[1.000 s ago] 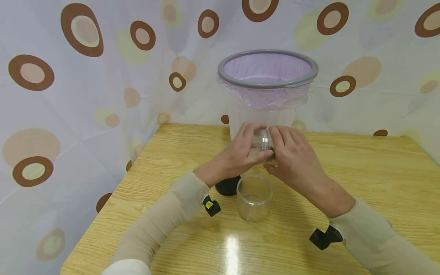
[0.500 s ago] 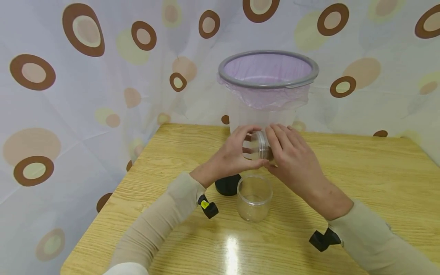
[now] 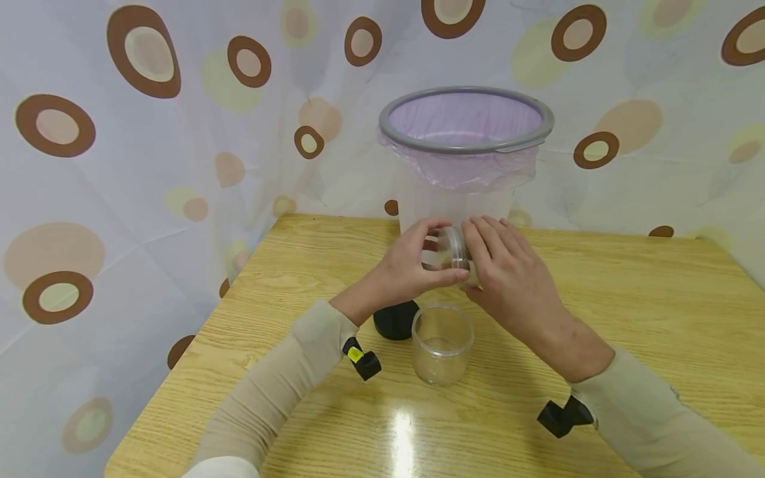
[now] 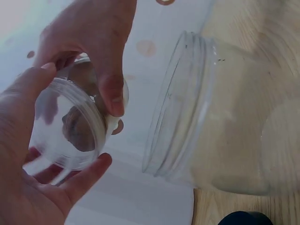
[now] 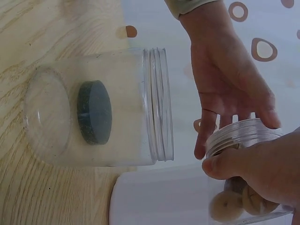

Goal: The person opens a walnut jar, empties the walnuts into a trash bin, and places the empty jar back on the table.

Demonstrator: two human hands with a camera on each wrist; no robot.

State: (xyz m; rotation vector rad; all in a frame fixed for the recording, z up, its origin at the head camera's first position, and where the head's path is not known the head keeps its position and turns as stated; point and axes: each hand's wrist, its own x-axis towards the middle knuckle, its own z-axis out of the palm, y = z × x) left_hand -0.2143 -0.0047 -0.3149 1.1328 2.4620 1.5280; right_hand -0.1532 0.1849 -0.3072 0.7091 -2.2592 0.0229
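A clear plastic jar (image 3: 452, 249) with a ridged rim lies tilted on its side between both hands, above the table. Through its wall in the right wrist view show round tan and dark brown pieces (image 5: 226, 206); their kind I cannot tell. My left hand (image 3: 406, 265) grips the clear, lid-like end, thumb and fingers spread round its rim. Round the other end curls my right hand (image 3: 514, 279), hiding most of the body. Below them a larger clear jar (image 3: 441, 368) stands upright and uncovered. A flat, round, black lid-like disc (image 3: 394, 323) lies just left of it.
A bin with a grey rim (image 3: 466, 149) and a pinkish-purple liner (image 3: 466, 174) stands behind the hands. The wooden table (image 3: 287, 411) meets a hanging cloth (image 3: 143, 199) with brown ring patterns at the left and back.
My left hand has shifted slightly left and turned, its fingers now spread wider on the clear end. More of that end shows. My right hand has barely moved, still gripping the jar.
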